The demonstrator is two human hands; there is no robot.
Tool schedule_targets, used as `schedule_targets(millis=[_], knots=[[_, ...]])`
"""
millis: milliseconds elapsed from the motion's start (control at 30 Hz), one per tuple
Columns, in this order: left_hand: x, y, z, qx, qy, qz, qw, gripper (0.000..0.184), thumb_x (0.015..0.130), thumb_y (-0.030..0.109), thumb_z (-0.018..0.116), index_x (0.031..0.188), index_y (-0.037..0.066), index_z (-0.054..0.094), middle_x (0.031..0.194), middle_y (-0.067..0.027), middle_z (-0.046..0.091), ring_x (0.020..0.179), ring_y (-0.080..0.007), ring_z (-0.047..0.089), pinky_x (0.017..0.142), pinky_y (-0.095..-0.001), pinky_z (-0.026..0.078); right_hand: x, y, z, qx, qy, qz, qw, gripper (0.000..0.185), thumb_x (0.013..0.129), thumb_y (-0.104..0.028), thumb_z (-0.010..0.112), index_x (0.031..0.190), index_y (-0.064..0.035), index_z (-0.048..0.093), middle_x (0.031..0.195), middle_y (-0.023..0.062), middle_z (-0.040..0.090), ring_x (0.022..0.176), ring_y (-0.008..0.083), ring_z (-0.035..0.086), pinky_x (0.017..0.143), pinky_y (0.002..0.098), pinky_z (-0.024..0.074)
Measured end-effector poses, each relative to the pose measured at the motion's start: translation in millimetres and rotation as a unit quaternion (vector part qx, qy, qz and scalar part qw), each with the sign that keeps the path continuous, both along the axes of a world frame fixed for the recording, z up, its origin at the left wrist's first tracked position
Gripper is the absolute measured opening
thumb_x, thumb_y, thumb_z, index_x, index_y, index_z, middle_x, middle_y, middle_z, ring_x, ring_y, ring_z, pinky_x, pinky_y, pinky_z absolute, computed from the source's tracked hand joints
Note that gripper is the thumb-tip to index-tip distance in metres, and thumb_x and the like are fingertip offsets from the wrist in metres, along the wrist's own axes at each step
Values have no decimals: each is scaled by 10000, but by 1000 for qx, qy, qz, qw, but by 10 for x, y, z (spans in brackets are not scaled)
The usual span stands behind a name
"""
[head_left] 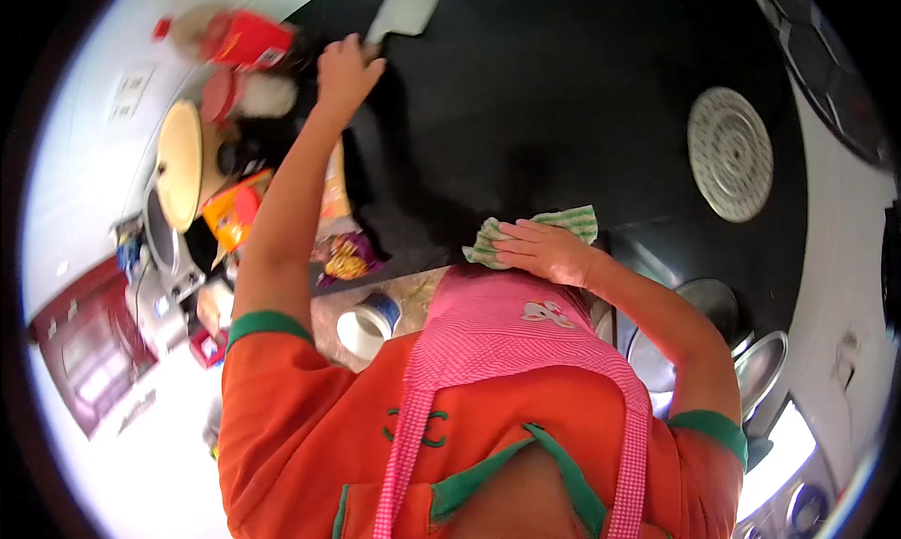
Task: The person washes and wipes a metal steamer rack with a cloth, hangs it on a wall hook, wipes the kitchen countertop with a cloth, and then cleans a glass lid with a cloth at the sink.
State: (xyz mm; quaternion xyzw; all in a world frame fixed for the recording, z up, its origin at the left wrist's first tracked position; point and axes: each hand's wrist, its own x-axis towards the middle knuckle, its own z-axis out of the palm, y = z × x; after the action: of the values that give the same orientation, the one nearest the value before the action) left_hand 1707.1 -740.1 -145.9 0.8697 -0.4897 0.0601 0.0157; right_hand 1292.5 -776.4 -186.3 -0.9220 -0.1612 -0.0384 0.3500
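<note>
At the top of the head view, my left hand (pixel 348 77) is closed around the handle of a cleaver (pixel 410 4). The cleaver's wide pale blade lies on the black countertop (pixel 535 98), pointing away from me. My right hand (pixel 549 251) presses on a green-and-white striped cloth (pixel 580 223) at the counter's near edge, just in front of my pink apron. The cloth is bunched under its fingers, and the palm side is hidden.
A round perforated metal plate (pixel 730 154) lies on the right, near a stove (pixel 831 79). Along the left stand a red-labelled bottle (pixel 249 39), a red-lidded jar (pixel 267 96) and a round board (pixel 178 166). Food packets (pixel 349 257) lie near the front edge. Metal bowls (pixel 762 370) sit lower right.
</note>
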Motion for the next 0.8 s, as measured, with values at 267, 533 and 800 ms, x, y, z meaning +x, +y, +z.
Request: schedule_targets(millis=[267,533,800], knots=[[-2578,-1200,175,-57,187,-442,875,396,715,256,663,1042,43,592,1028,-125,589,982,-296,537,857,-410,419,-1295,-316,572,99,126,-405,900,297,754,13,517,1039,-47,576,1086,108,567,1080,288,497,896,344,420],[-4317,-1924,-188,-148,62,-566,809,426,703,281,659,1008,-2,570,1040,-160,563,1004,-279,539,878,-381,403,-1502,-124,655,609,76,-635,470,270,879,-129,374,1045,-6,547,956,65,588,866,158,565,780,286,457],[-4311,-2235,-264,-22,3,-695,719,178,775,110,478,864,-22,559,738,-131,607,674,-263,616,631,-380,471,-1585,-185,669,793,-46,-521,311,298,886,-117,346,1104,5,508,1012,139,601,893,224,601,812,332,490]])
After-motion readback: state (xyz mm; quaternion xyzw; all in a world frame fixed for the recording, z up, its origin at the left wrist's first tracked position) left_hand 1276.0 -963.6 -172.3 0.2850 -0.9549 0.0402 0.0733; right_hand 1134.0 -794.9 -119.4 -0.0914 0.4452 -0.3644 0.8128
